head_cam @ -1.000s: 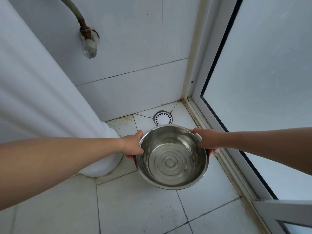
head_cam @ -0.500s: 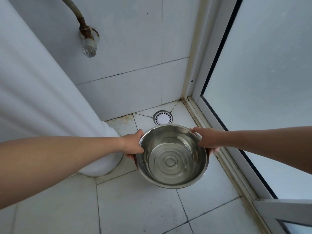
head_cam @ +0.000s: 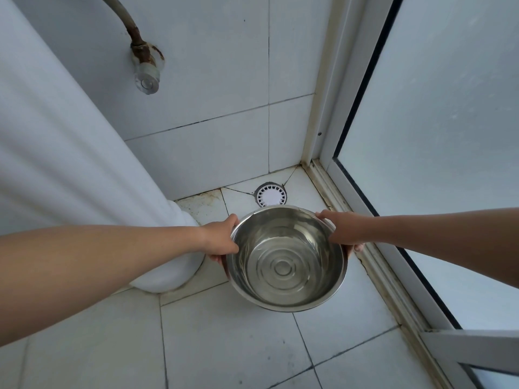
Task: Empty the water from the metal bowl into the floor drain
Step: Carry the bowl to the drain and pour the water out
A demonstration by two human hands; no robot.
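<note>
A shiny metal bowl (head_cam: 286,265) with clear water in its bottom hangs above the tiled floor, held roughly level. My left hand (head_cam: 220,241) grips its left rim, thumb over the edge. My right hand (head_cam: 344,230) grips the right rim the same way. The round white floor drain (head_cam: 271,195) lies in the corner of the floor, just beyond the bowl's far rim and lower than it.
A white pedestal column (head_cam: 70,169) stands at the left, its foot close to my left hand. A rusty pipe fitting (head_cam: 144,68) sticks out of the tiled wall. A frosted glass door (head_cam: 438,136) and its floor track (head_cam: 373,265) run along the right.
The bowl and both hands have shifted very slightly toward the drain. The grip is unchanged.
</note>
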